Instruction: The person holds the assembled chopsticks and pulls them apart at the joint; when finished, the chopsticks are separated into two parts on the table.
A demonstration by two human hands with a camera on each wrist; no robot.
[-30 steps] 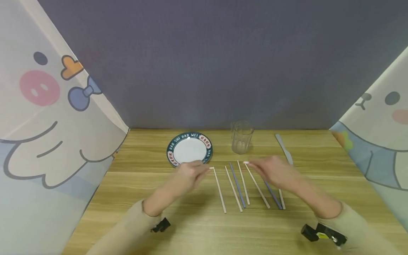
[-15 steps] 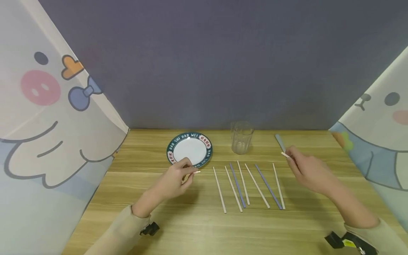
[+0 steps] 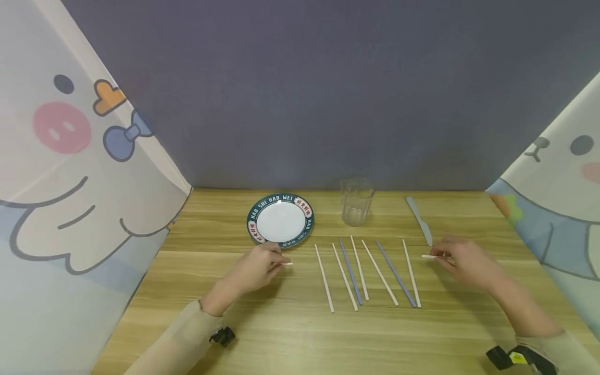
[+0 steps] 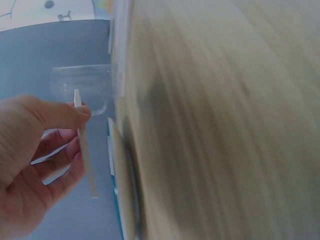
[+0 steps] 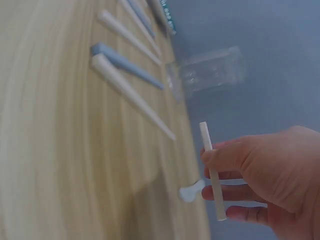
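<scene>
Left hand (image 3: 255, 271) pinches short white stick (image 3: 287, 263), long axis horizontal, free end toward the row of straws (image 3: 365, 271). Right hand (image 3: 469, 263) pinches second short stick (image 3: 428, 256), horizontal, free end toward row. Both just above bench (image 3: 300, 333).

Even, soft light; sharp head view, smeared wrist views.
Faint shadows lie beside the hands on the wooden table (image 3: 290, 333); its grain streaks with blur in both wrist views, and the curtains bow at the head view's edges.
</scene>
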